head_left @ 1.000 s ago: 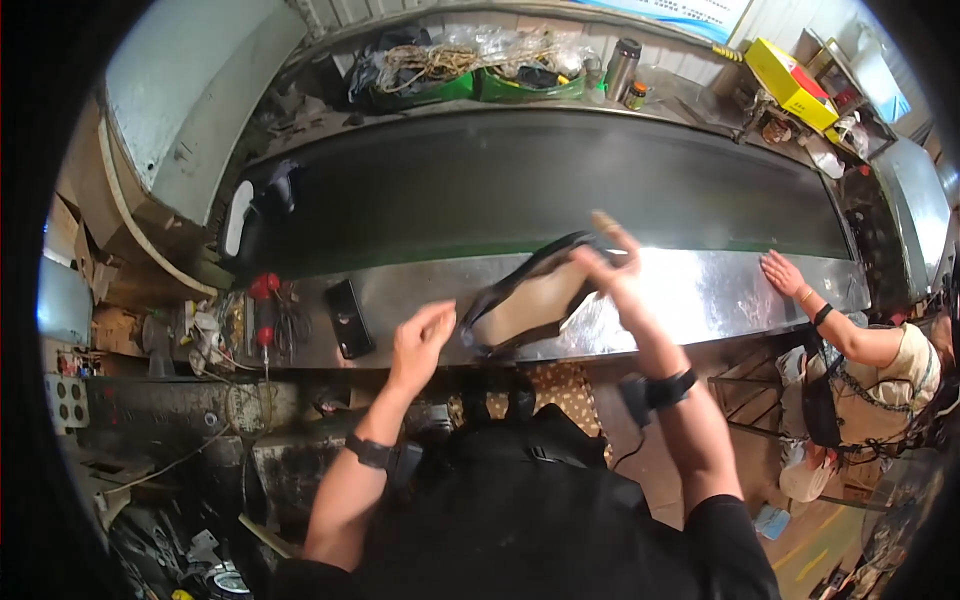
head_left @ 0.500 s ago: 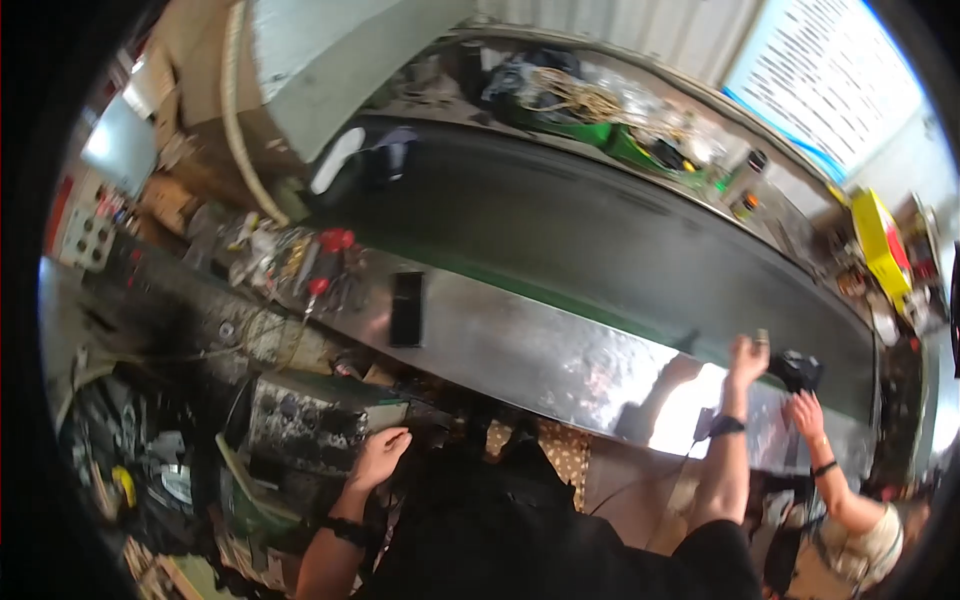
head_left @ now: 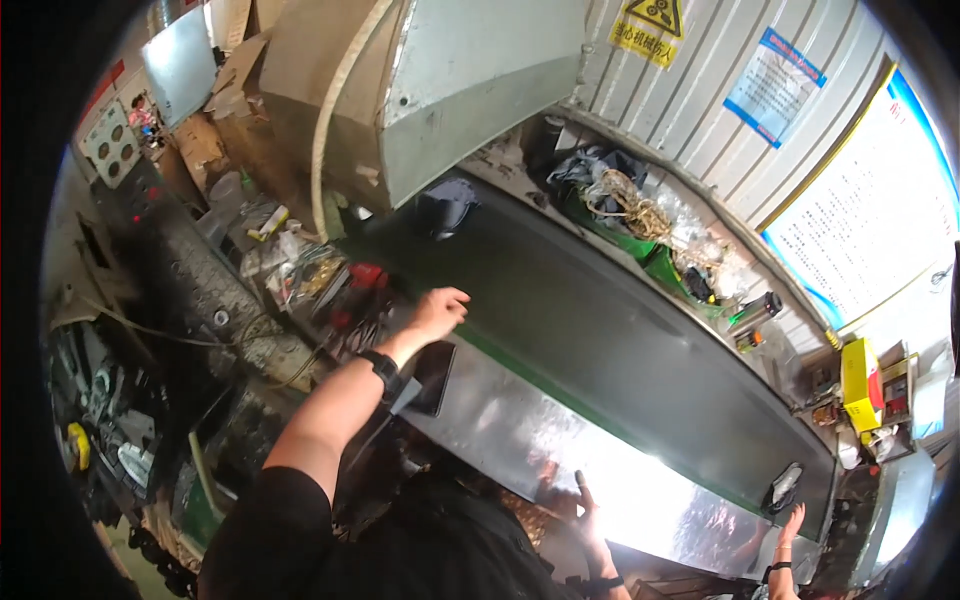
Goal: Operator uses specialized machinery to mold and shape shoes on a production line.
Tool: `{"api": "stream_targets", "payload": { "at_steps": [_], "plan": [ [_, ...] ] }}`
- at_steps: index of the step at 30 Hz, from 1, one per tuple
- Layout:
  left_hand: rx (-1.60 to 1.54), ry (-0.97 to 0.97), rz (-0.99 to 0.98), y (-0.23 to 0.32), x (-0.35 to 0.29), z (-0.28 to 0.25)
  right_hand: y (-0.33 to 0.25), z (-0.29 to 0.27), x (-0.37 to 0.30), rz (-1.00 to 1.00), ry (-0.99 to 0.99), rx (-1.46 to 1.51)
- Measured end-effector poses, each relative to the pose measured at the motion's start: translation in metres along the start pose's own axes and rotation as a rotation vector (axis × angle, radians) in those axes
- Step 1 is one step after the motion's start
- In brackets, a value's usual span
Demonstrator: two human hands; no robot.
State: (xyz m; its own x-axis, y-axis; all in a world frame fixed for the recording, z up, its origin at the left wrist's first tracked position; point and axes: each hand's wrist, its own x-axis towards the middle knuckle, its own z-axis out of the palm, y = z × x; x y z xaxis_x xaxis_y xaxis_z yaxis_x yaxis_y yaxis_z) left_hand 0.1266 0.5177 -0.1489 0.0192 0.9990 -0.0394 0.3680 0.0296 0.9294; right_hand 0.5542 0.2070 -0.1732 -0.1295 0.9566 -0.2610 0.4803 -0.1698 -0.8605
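Observation:
My left hand point(head_left: 438, 314) reaches over the near edge of the dark conveyor belt point(head_left: 600, 330), a dark band round its wrist. Its fingers are loosely bent and nothing shows in them. Farther up the belt lies a grey-purple piece point(head_left: 450, 206), perhaps cloth or a shoe part; it is apart from my hand. Beneath my left wrist, a dark flat phone-like slab point(head_left: 436, 378) rests on the metal ledge point(head_left: 540, 430). My right hand point(head_left: 590, 515) is low by that ledge, fingers apart, with something dark at one fingertip. It holds nothing that I can see.
A co-worker's hand point(head_left: 794, 524) is beside a dark object point(head_left: 785, 488) at the belt's right end. A metal hood point(head_left: 480, 90) covers the far left end. Green trays point(head_left: 630, 243) with cords and plastic line the far side. Red-handled tools point(head_left: 367, 275) lie left.
My left hand has moved up and right to the belt edge. My right hand has drawn back from the belt's right end. The view has shifted left; the white piece no longer shows plainly.

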Motion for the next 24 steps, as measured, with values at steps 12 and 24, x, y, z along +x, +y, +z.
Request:
{"api": "stream_targets", "payload": {
  "at_steps": [12,24],
  "plan": [
    [0.969,0.058,0.113,-0.008,0.227,-0.081,-0.041,-0.014,0.077,0.293,0.397,0.405],
    [0.937,0.22,0.271,-0.128,0.315,-0.114,-0.117,0.038,0.202,0.48,0.342,1.018]
  ]
}}
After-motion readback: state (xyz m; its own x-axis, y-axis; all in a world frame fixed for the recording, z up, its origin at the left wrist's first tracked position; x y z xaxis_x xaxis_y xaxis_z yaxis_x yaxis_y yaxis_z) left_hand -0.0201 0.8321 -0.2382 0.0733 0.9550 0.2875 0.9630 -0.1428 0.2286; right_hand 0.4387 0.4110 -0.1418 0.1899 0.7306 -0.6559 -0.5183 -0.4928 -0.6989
